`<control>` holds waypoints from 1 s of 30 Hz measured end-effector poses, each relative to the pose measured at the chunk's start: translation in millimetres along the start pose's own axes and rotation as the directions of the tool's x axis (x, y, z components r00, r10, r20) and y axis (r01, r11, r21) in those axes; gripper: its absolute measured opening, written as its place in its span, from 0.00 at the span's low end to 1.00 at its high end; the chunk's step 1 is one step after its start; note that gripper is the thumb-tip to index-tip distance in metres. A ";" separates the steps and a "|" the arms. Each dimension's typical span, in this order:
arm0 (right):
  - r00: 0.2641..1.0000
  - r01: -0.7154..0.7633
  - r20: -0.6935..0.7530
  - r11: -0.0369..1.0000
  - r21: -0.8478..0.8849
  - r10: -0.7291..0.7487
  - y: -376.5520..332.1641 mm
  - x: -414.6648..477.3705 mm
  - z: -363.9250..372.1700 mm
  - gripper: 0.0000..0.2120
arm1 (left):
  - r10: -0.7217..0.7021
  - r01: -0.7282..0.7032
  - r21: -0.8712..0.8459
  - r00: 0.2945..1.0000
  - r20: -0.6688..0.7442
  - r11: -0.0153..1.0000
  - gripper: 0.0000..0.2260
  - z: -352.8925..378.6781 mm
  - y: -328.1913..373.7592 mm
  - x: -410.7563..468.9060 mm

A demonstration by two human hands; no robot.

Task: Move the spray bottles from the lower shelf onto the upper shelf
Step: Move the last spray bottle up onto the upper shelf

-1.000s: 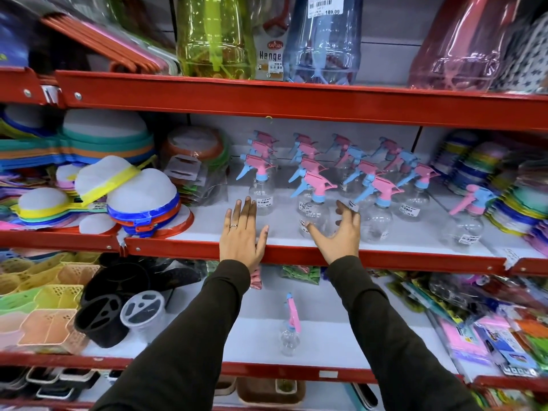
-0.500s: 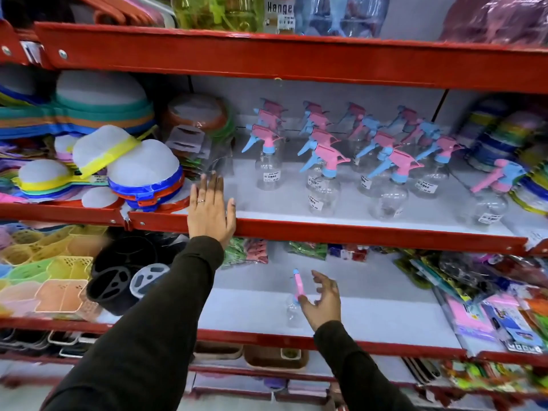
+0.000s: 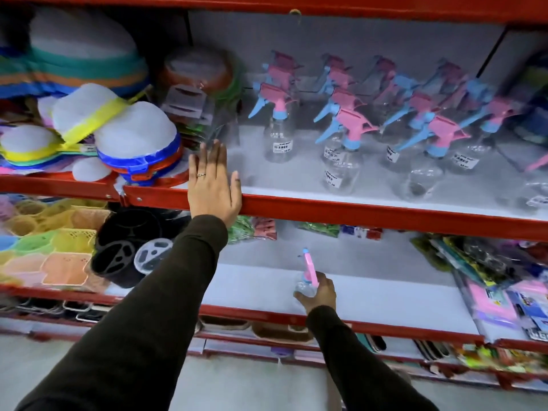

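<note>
One clear spray bottle (image 3: pixel 308 269) with a pink and blue trigger head stands on the lower shelf (image 3: pixel 385 295). My right hand (image 3: pixel 320 293) is wrapped around its body from the right. Several more clear spray bottles (image 3: pixel 345 143) with pink and blue heads stand in rows on the upper shelf (image 3: pixel 355 210). My left hand (image 3: pixel 213 185) lies flat, fingers apart, on the red front edge of the upper shelf, left of the bottles, holding nothing.
White mesh food covers (image 3: pixel 133 143) with coloured rims are stacked on the upper shelf to the left. Black and clear round holders (image 3: pixel 127 250) and pastel baskets (image 3: pixel 44 256) fill the lower shelf's left; packaged goods (image 3: pixel 510 292) crowd its right.
My right hand has closed around the bottle on the lower shelf, having come down from the upper shelf. The left hand slid left along the upper shelf edge. The view tilted down.
</note>
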State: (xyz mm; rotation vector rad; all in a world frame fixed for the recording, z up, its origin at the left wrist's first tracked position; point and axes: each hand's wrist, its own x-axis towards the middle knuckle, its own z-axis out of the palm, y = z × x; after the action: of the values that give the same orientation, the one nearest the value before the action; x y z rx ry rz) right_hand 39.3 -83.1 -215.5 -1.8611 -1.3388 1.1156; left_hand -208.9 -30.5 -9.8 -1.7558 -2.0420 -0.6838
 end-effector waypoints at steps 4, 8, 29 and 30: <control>0.996 0.092 0.017 0.995 -0.023 -0.092 -4.6 -10.9 -5.3 0.29 | -0.009 0.009 0.004 1.000 0.011 1.000 0.29 -4.1 2.4 -0.7; 0.975 0.223 0.019 0.975 -0.005 -0.223 -23.4 -28.4 -13.9 0.30 | -0.017 0.017 0.016 0.999 0.031 1.000 0.29 -7.5 4.7 -1.8; 0.541 0.824 -0.238 0.565 -0.047 -0.807 -215.8 -71.7 -83.2 0.28 | -0.019 0.018 0.017 0.998 0.058 1.000 0.30 -9.3 1.9 0.4; 0.543 0.816 -0.255 0.574 -0.063 -0.800 -222.7 -67.7 -84.3 0.29 | -0.019 0.018 0.015 0.998 0.057 1.000 0.30 -9.2 1.6 0.6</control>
State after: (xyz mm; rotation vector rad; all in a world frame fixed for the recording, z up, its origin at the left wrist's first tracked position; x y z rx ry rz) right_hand 1.7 -73.5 29.0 -1.0150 -1.6947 0.3792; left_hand -207.8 -35.1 -1.7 -1.7699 -2.0975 -0.6297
